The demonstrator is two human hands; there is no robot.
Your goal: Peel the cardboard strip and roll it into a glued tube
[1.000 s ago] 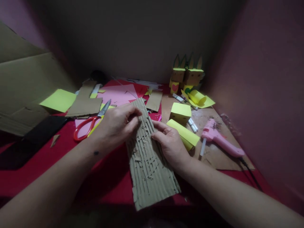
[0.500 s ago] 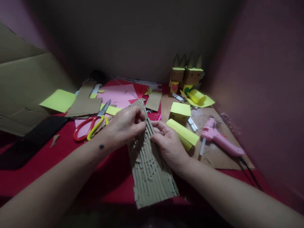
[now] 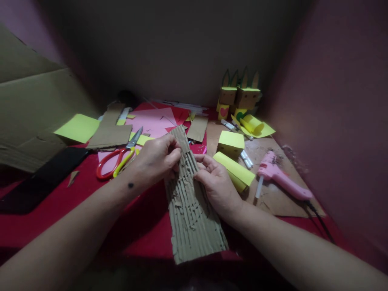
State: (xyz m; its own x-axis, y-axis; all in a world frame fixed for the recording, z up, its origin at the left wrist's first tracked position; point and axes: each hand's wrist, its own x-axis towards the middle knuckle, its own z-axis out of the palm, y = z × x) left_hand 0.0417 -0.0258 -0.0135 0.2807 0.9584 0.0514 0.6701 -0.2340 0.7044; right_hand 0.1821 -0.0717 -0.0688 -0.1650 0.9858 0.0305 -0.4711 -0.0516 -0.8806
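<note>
A long strip of cardboard (image 3: pixel 197 226) with bare ridges and several torn spots slants over the near edge of the red table. My left hand (image 3: pixel 159 157) is closed on its upper left edge, thumb against curled fingers. On the other side, my right hand (image 3: pixel 216 182) pinches the right edge, with the thumb on top and fingers partly behind the strip. Scissors (image 3: pixel 121 155) with red and yellow handles lie left of my left hand. Right of my right hand is a rolled yellow paper (image 3: pixel 235 171).
A pink glue gun (image 3: pixel 281 180) rests on a cardboard sheet (image 3: pixel 291 208) at right, its cord trailing forward. Behind stand cardboard figures (image 3: pixel 239 97) and a yellow-topped box (image 3: pixel 230 143). At left are a black flat object (image 3: pixel 45 178), cardboard pieces (image 3: pixel 110 135) and pink paper (image 3: pixel 151 121).
My left hand has shifted slightly left from the middle of the strip to its left edge, uncovering more of the ridges. My right hand has barely moved.
</note>
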